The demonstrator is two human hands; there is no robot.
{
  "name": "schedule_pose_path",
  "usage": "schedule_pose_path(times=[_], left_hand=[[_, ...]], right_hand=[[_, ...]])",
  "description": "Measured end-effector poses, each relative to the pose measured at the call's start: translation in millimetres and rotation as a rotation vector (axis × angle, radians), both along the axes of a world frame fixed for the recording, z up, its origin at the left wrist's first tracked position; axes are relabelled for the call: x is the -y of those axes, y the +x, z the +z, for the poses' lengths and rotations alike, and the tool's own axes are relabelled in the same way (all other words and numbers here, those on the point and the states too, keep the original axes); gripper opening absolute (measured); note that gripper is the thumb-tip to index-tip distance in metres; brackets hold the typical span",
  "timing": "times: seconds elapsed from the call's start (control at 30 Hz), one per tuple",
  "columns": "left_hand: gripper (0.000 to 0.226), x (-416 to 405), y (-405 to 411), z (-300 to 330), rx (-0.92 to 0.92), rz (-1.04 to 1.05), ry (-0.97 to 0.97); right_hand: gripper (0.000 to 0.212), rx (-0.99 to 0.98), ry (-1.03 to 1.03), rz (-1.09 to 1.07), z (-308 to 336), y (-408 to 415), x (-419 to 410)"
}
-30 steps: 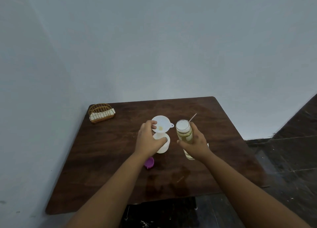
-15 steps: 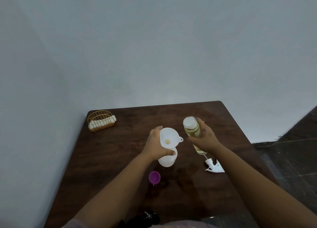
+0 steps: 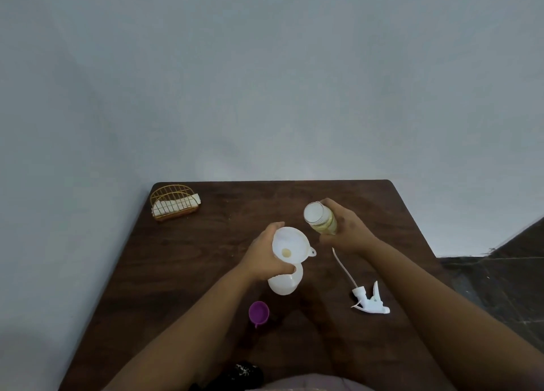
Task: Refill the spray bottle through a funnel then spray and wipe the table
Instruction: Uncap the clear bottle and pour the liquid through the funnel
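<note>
Head view: left hand (image 3: 263, 258) grips funnel (image 3: 290, 244) on white bottle (image 3: 285, 281); right hand (image 3: 347, 231) grips refill bottle (image 3: 319, 217), uncapped; next, tip it slowly over funnel

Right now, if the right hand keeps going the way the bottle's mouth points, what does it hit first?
Probably the funnel, held by the left hand. The right hand tips its bottle leftward toward it. One view only, so height and depth are unclear; it may pass above the rim.
</note>
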State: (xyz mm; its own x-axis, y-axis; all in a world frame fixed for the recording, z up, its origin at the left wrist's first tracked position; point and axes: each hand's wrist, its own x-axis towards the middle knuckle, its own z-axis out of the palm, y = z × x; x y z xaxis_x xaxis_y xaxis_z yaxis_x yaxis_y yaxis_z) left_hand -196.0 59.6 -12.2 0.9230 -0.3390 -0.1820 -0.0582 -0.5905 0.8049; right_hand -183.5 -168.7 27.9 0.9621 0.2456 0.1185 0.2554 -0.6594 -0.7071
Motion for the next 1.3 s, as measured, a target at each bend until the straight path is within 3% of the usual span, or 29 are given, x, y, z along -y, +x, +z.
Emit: schedule_pose_path(times=[0.43,1.3], left_hand=[[0.091,5,-8,-4,0.008,0.091,-0.146],[0.087,7,-5,-8,-0.007,0.120,-0.189]], right_hand=[[0.050,0.100,-0.176,0.211,-14,26,-9],[0.049,0.084,-0.304,0.250,-12,35,-9]])
